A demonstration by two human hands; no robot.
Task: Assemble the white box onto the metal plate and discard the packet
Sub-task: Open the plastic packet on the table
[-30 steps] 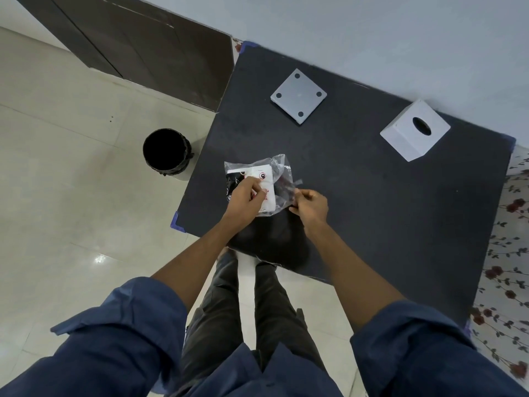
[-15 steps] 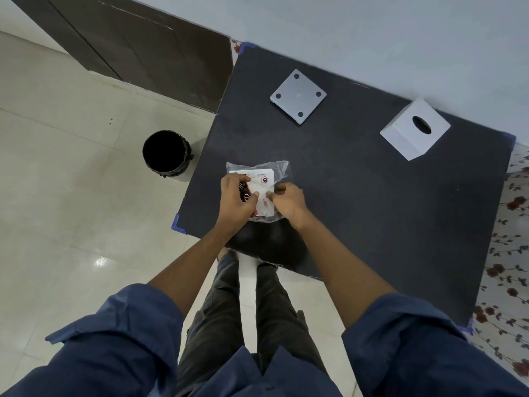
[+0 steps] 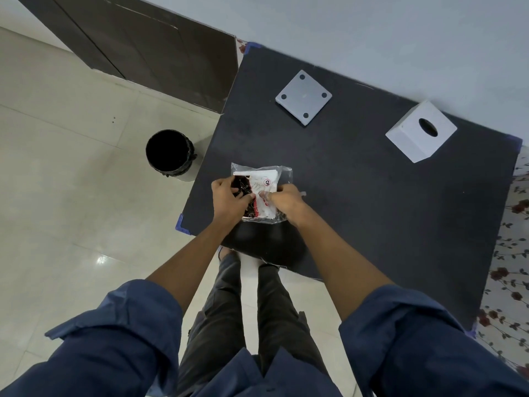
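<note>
A clear plastic packet [image 3: 264, 179] with a white, red and black printed card inside lies near the front left edge of the black table [image 3: 372, 213]. My left hand [image 3: 229, 197] grips its left side and my right hand [image 3: 283, 199] grips its right side, both over the packet's near half. The square metal plate [image 3: 304, 96] with corner holes lies at the back of the table. The white box [image 3: 420, 135], with an oval hole on top, sits at the back right, apart from the plate.
A black round bin [image 3: 170, 153] stands on the tiled floor left of the table. A dark wooden door [image 3: 148, 44] is behind it. A floral cloth [image 3: 512, 253] runs along the table's right side. My legs are below the table's front edge.
My right hand moved left from the packet's right edge onto the packet, close to my left hand. The packet now sits squarer and flatter under both hands.
</note>
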